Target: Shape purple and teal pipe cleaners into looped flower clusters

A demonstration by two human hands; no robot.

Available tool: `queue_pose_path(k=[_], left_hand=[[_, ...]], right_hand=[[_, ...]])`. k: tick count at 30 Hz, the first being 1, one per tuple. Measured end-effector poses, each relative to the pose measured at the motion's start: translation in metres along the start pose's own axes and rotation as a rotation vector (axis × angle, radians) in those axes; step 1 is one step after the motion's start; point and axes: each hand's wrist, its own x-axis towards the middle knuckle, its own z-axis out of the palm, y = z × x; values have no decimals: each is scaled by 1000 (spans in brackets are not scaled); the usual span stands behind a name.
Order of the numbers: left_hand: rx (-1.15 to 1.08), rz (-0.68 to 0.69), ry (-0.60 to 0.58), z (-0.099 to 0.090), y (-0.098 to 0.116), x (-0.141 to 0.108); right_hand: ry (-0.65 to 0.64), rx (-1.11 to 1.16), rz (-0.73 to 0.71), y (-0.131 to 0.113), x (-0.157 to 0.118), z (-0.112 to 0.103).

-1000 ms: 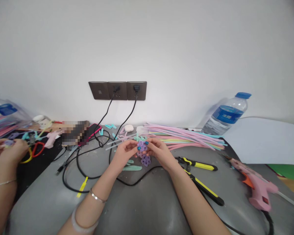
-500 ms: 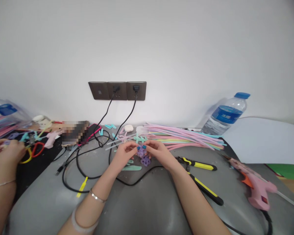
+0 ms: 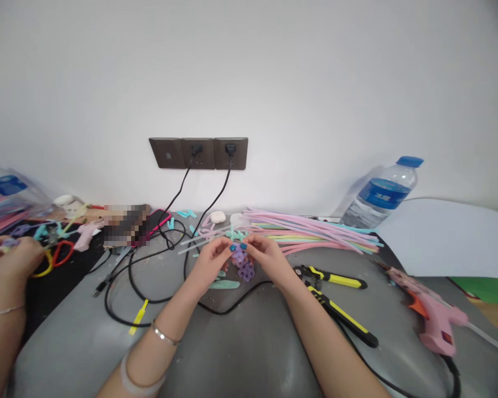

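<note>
Between both hands is a purple flower shape [image 3: 239, 254] bent from fuzzy pipe cleaner. My left hand [image 3: 213, 262] pinches its left side between thumb and fingers. From the other side, my right hand [image 3: 268, 261] grips the same flower, thumb close to the left thumb. Just below lies another looped purple pipe-cleaner flower [image 3: 246, 271]; whether the two are joined I cannot tell. Behind my fingertips sits a mint-green pipe-cleaner shape [image 3: 235, 234]. A flat mint-green piece [image 3: 224, 284] rests under my left hand.
Pipe cleaners [image 3: 311, 226] lie in a bundle along the wall. To the right are yellow-black pliers [image 3: 344, 318], a pink glue gun [image 3: 434, 312] and a water bottle [image 3: 384, 190]. Black cables [image 3: 130, 276] loop at left. A co-worker's hands [image 3: 19, 260] work beside red-yellow scissors [image 3: 62, 253].
My right hand and forearm have shifted slightly left, showing more of the pliers. The purple flower between my fingers has tilted and moved up a little.
</note>
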Motion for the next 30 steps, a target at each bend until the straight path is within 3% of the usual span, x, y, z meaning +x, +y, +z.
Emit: queue_pose_path(k=[5, 8, 17, 24, 30], left_hand=[[-151, 6, 90, -3, -1, 3], [-174, -17, 76, -3, -1, 3], [-27, 24, -12, -2, -2, 3], [40, 61, -64, -2, 0, 4], [25, 81, -41, -3, -2, 5]], right_hand=[[92, 42, 43, -1, 1, -4], [114, 79, 49, -1, 0, -3], [-68, 103, 110, -3, -2, -2], [-104, -4, 43, -7, -3, -4], [-81, 16, 79, -7, -3, -2]])
